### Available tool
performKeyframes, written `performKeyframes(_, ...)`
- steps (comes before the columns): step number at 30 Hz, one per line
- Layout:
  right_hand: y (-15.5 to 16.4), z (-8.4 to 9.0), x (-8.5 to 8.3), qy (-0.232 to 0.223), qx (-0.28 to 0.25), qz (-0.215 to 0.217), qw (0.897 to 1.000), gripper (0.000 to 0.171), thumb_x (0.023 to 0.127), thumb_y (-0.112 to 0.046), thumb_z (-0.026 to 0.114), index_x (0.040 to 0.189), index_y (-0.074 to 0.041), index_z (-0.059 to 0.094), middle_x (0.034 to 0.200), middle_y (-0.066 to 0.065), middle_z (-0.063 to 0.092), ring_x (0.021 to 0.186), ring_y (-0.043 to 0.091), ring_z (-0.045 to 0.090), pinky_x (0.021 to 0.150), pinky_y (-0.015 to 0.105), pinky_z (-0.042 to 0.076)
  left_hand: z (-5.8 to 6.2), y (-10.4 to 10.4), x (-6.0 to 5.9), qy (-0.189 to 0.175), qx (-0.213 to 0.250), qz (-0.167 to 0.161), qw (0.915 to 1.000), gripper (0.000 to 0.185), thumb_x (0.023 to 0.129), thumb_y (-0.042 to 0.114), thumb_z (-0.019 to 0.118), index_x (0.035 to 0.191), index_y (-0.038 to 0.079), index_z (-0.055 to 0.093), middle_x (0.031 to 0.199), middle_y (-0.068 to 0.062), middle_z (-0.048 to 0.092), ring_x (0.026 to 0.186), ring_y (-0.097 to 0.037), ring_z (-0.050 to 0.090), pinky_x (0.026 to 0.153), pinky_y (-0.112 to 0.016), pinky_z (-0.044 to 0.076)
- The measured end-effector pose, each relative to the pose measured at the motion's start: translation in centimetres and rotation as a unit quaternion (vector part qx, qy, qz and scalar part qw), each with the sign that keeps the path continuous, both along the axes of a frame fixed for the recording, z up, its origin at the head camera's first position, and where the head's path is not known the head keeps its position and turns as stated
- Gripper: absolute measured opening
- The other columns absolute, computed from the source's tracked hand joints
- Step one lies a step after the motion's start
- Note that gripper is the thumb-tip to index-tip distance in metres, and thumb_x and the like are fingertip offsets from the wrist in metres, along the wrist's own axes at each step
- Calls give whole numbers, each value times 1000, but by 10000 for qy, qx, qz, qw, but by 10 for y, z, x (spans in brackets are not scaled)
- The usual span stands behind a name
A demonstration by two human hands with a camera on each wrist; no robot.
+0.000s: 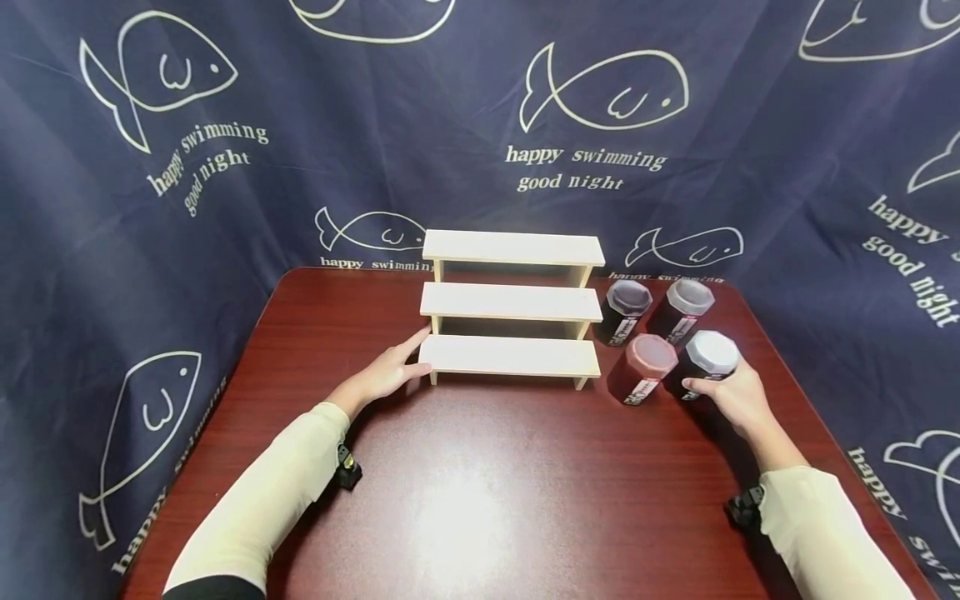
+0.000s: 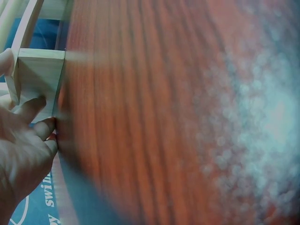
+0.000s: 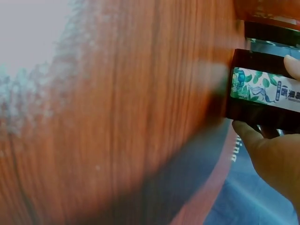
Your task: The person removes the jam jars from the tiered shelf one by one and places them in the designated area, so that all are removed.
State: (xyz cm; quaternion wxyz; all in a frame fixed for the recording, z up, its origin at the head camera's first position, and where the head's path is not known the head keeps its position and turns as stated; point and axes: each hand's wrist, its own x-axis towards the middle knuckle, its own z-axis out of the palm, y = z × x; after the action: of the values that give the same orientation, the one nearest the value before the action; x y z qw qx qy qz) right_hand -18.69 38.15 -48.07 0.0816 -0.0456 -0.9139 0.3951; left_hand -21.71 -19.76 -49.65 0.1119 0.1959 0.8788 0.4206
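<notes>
Two cream sleeves (image 1: pixel 262 500) enter from the near edge of a dark red wooden table (image 1: pixel 487 500), each with a small black strap mount at the wrist; beyond them, the left hand (image 1: pixel 386 375) lies at the left end of a pale wooden three-step rack (image 1: pixel 510 304), its fingers fairly straight and resting against the end of the lowest step (image 1: pixel 510 356); the left wrist view shows the fingertips (image 2: pixel 44 126) touching the rack's side panel (image 2: pixel 40 79), nothing being clasped; on the other side, the right hand (image 1: pixel 731 396) grips a dark jar with a white lid (image 1: pixel 708 358), the nearest jar on the right, standing on the table just right of the rack; the right wrist view shows the thumb (image 3: pixel 248 133) below and a fingertip (image 3: pixel 293 65) above the jar's leaf-printed label (image 3: pixel 265 89), so the hand appears closed round the jar, though blur leaves the remaining fingers unclear; just left of the held jar, and touching or nearly touching it, stands a jar with a reddish-brown lid (image 1: pixel 645 367); farther back stand a jar with a dark lid (image 1: pixel 626 310) and a jar with a grey lid (image 1: pixel 684 308), side by side; behind the table hangs a navy cloth (image 1: pixel 150 208) printed with white fish outlines and lettering.
</notes>
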Motion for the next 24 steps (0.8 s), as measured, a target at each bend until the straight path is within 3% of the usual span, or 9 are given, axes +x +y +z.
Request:
performKeyframes(12,1,1,4,-35,-309,118,9994,78,81,-14,83,144,6,41,128,22,54,102,4,46,85,17,35,-1,1,-3,-50,-34,-33,10000,78,101,33,60,163,12,17,165,-11,23,150,-30,22,120,-52,19)
performKeyframes(16,-3,3,3,38,-450,283,9986,80,84,-13,82,147,6,37,128,20,53,103,1,46,87,15,35,3,-2,-1,15,-330,73,9994,80,100,36,60,163,13,17,164,-12,27,149,-31,26,119,-52,22)
performKeyframes(19,-5,12,3,95,-558,272,9980,85,87,-13,80,152,6,29,137,27,47,117,16,48,99,17,33,12,-4,4,170,-773,63,9968,80,100,41,59,163,14,18,162,-13,31,146,-32,32,118,-51,25)
performKeyframes(22,-7,30,6,181,-363,144,9991,88,90,-19,76,156,4,22,148,34,37,132,39,39,114,37,28,21,-6,10,397,-1273,-100,9910,78,102,41,56,162,9,18,162,-17,30,146,-34,33,118,-51,27)
performKeyframes(24,-9,44,9,340,7,121,9993,89,91,-22,74,157,4,21,151,37,32,136,50,32,116,52,24,28,-7,17,493,-1593,-159,9859,76,103,40,56,162,8,20,162,-20,27,146,-36,32,117,-52,28)
